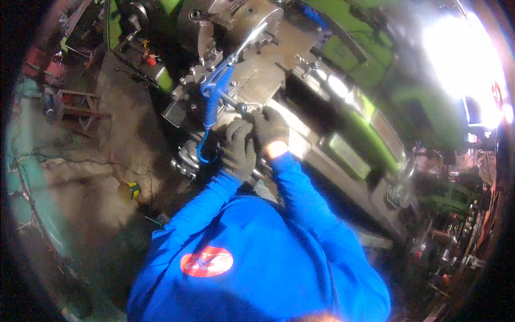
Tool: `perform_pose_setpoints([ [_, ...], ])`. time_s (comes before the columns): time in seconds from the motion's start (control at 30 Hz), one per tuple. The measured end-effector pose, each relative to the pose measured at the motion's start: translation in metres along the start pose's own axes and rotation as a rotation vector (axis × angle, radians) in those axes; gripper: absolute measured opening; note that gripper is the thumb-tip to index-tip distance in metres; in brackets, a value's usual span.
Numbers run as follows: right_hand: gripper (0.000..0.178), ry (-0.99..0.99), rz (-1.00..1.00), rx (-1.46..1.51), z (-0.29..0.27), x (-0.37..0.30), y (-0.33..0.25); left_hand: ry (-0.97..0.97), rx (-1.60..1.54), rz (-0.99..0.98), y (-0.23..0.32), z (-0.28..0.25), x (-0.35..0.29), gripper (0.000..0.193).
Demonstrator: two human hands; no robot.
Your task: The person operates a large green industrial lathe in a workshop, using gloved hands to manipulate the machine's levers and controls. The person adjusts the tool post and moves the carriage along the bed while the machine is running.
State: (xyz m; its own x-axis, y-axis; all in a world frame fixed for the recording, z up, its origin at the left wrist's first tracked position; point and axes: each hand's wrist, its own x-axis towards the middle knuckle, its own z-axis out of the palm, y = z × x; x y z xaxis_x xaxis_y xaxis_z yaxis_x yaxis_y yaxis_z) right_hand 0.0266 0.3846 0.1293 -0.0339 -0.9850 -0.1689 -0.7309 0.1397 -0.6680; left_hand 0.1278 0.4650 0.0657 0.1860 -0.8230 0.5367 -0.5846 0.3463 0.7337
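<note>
My left hand [238,149], in a dark grey knit glove, sits with curled fingers beside my right hand [270,127], gloved the same way. Both are close together over the near part of a lathe carriage [255,80]. Whatever their fingers close on is hidden by the gloves. Just beyond them is a lever with a round black knob [241,108]. A blue air blow gun [212,99] with a long metal nozzle lies across the carriage, left of my hands. Its blue hose [200,147] loops down past my left hand.
The lathe chuck [230,21] is at the top. Green machine parts [348,155] and long bed rails run toward the lower right. On the floor at left stand a yellow-and-black can [129,191] and a small wooden stand [80,111]. A glaring light fills the upper right.
</note>
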Motion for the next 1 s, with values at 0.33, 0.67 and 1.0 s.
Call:
perform_pose_setpoints([
  [0.33, 0.045, -0.042, 0.094, 0.082, 0.017, 0.008, 0.033, -0.399, 0.517, 0.080, -0.028, -0.026, -0.003, 0.052],
  [0.67, 0.038, 1.006, -0.030, -0.262, -0.255, 0.037, 0.155, -0.260, -0.324, -0.231, 0.044, 0.018, 0.033, 0.042],
  [1.0, 0.050, 0.485, 0.275, -0.743, -0.313, 0.062, 0.211, -0.822, 0.993, 0.579, -0.014, 0.228, 0.126, 0.017],
])
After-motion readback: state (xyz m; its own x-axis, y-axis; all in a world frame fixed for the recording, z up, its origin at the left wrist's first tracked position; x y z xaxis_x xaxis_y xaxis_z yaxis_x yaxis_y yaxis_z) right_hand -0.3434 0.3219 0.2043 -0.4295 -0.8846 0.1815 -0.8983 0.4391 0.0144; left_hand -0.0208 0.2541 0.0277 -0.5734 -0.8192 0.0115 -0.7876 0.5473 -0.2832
